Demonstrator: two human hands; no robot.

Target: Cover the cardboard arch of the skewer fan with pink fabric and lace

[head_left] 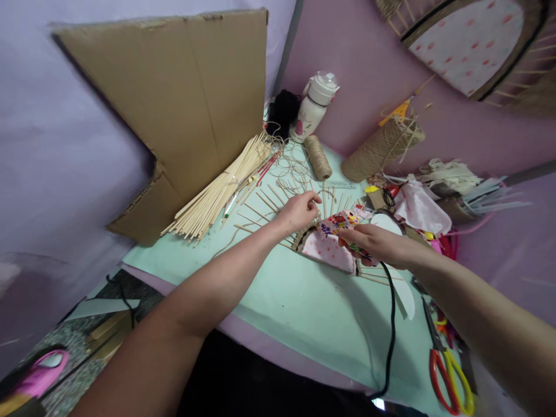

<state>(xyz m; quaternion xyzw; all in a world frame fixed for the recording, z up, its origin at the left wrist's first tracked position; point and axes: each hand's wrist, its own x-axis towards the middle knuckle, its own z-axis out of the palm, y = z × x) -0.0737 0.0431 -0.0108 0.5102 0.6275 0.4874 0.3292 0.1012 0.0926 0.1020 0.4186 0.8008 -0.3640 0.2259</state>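
**Two hands working at the fabric disc**

I am watching both hands meet over the fabric disc (328,250), which is lying on the desk (304,313) near the middle, with thin sticks (264,202) fanning out from its far-left rim. My left hand (299,211) is curling its fingers down onto that far rim; I cannot tell whether it is pinching a stick. My right hand (373,243) is closing around a patterned tool (343,223), its tip lying over the disc's right edge, and a black cord (391,324) is trailing toward me. I am judging this as fixing sticks to the rim. A next move is calling for a steady left hold beside the tip.
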